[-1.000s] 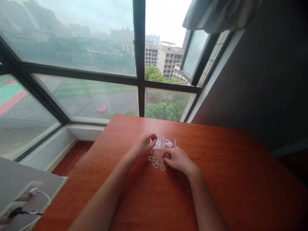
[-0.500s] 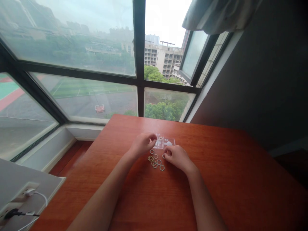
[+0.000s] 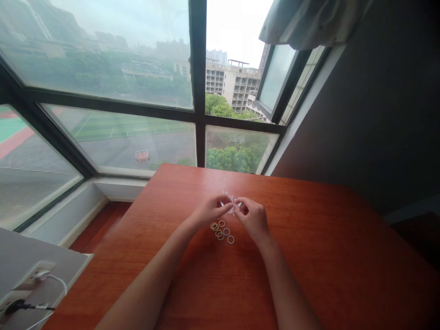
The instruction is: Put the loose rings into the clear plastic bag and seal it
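Note:
My left hand (image 3: 216, 208) and my right hand (image 3: 252, 215) meet fingertip to fingertip over a small clear plastic box (image 3: 225, 193), hiding most of it. Thumb and fingers are pinched on both hands. A small pale edge shows between the fingertips; it looks like a ring, held by my right hand. What my left fingers grip is hidden. Just below the hands lie several thin rings on the wood: a pale ring (image 3: 222, 223), overlapping yellowish rings (image 3: 214, 227), a bluish-grey ring (image 3: 226, 232) and another pale ring (image 3: 228, 239).
The reddish-brown wooden table (image 3: 309, 256) reaches to large windows with dark frames (image 3: 201, 123). A grey curtain (image 3: 309, 23) hangs at upper right. At lower left, plugs and cables sit in a wall socket (image 3: 34, 277).
My right hand has lifted from the ring it was touching and moved up and left to my left hand. That ring is gone from its spot. My left hand has moved slightly right and down.

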Demonstrator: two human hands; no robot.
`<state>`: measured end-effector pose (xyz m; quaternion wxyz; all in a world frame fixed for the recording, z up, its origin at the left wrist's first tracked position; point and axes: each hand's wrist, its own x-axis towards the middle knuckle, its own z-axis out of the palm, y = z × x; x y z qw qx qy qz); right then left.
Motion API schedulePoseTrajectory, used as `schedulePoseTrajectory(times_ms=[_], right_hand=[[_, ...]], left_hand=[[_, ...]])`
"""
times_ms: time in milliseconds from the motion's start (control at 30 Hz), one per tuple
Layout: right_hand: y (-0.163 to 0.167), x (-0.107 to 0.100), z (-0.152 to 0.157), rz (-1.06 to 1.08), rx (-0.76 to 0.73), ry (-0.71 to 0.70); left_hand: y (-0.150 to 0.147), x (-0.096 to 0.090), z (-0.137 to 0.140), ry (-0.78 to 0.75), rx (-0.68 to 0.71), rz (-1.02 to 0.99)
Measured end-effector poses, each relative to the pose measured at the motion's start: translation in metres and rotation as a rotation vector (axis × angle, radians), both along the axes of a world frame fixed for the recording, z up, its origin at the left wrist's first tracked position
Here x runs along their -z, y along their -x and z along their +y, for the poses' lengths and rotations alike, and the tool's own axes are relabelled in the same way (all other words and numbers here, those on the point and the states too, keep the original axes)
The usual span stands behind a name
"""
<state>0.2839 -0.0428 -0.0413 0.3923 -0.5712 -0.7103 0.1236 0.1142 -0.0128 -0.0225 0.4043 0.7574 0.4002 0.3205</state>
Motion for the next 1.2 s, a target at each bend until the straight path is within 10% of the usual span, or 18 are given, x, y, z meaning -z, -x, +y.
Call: schedulePoseTrajectory(times_ms=[467, 1200], right_hand=[[-0.001, -0.001, 0.001, -0.082, -0.001, 0.079], [-0.006, -0.006, -0.003, -0.207, -0.226, 0.320]], left_hand=[[0.030, 0.007, 0.015, -0.292, -0.218, 0.230], [0.033, 0.005, 0.015, -0.316, -0.238, 0.286]])
